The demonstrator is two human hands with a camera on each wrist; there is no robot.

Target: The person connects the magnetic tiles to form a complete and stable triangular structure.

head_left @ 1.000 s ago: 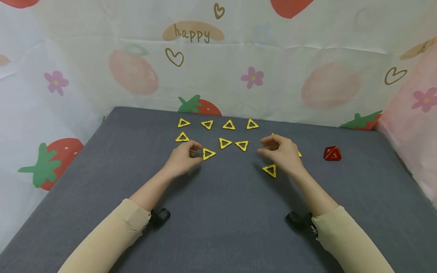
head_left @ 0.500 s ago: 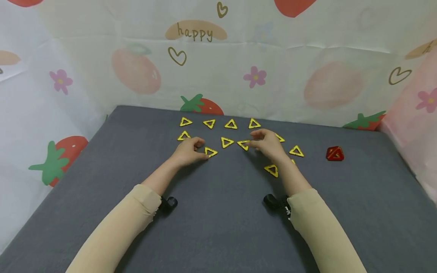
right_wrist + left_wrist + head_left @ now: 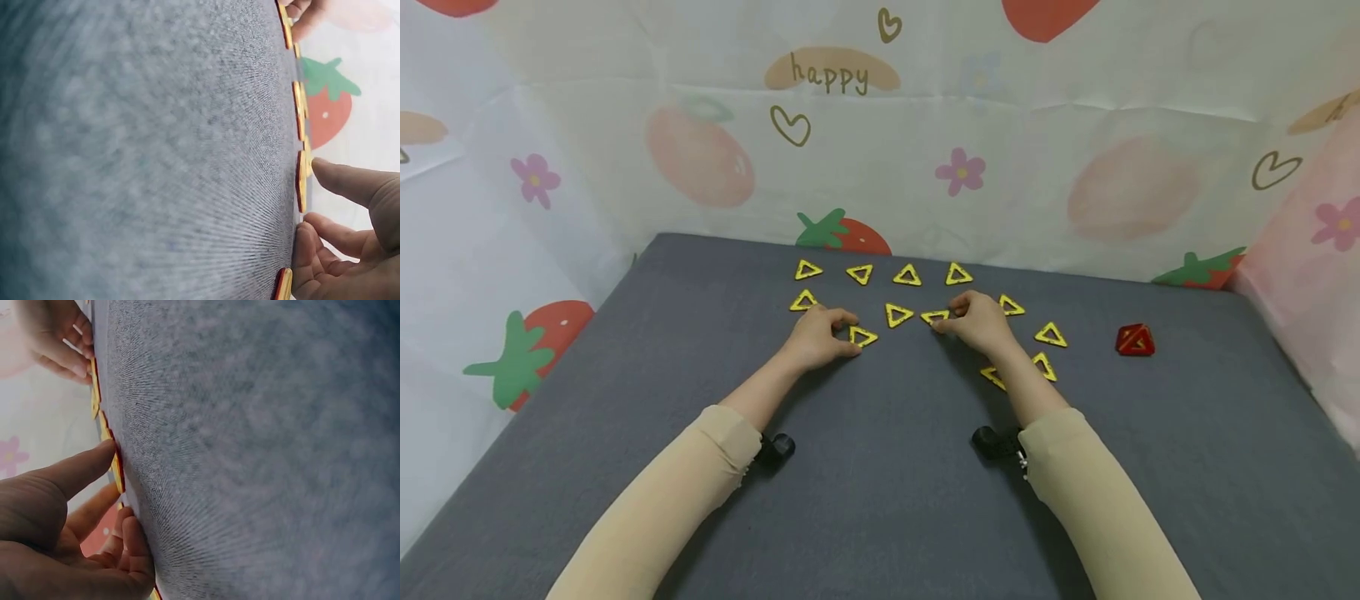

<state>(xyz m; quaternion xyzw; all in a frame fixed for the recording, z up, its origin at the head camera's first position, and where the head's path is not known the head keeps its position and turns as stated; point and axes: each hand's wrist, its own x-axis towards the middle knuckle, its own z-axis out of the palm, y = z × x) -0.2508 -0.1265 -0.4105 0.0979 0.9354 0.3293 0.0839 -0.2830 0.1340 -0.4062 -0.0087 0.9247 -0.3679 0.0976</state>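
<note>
Flat yellow triangle frames with red undersides lie on the dark grey cloth. My left hand pinches one triangle by its edges, thumb at the near side and a fingertip at the far side. In the left wrist view, that triangle sits between thumb and forefinger, low against the cloth. My right hand has thumb and forefinger around another triangle, partly covered by the fingers. Its edge shows beside the thumb in the right wrist view. Between the two lies a third triangle.
A row of triangles runs along the back of the grey table. More triangles lie right of my right hand, one partly under the forearm. A red triangular stack sits farther right. A printed curtain hangs behind.
My right hand has moved left and lowered onto a triangle in the middle row, uncovering triangles to its right. My left hand has edged right and closed its fingers about its triangle.
</note>
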